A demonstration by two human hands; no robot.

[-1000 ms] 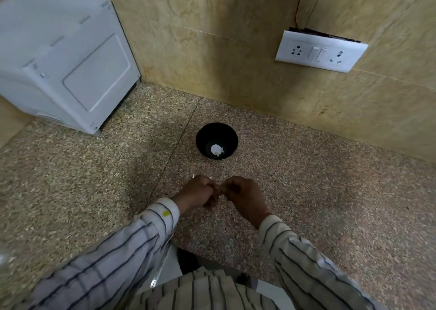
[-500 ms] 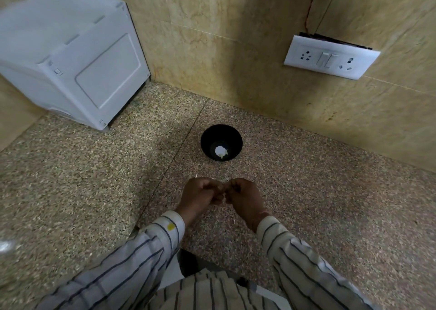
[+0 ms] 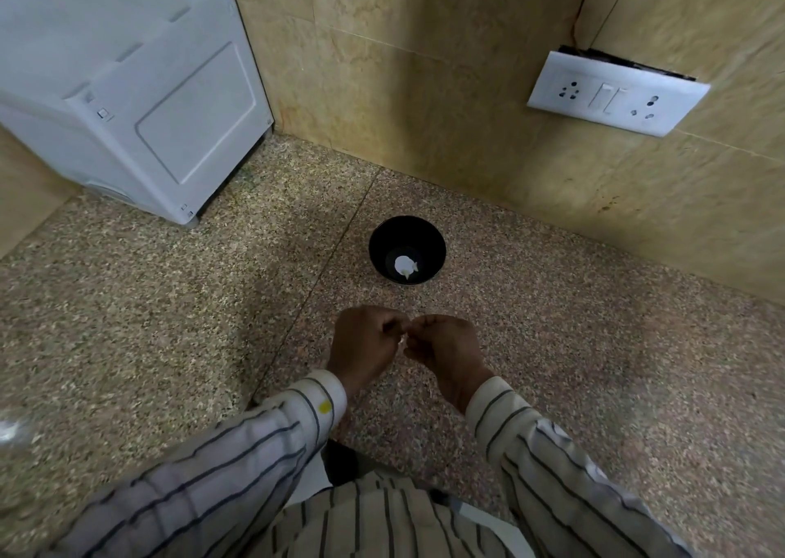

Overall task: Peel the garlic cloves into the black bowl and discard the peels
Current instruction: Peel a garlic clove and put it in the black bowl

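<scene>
While both hands, left hand (image 3: 367,345) and right hand (image 3: 446,351), pinched a small pale garlic clove (image 3: 403,338) together, the round black bowl (image 3: 407,234) sat straight ahead, near, on the speckled stone bench (image 3: 594,345).

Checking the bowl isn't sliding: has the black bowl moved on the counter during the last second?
No. The black bowl sits just right of the counter seam, as before; only the camera shifted.

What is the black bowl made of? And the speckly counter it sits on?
The black bowl looks like smooth plastic or glazed ceramic: plain black with only a faint sheen, so I can't tell which. The counter looks like polished granite or a similar stone: fine brown, pink and grey speckles, laid in slabs with a thin seam.
</scene>
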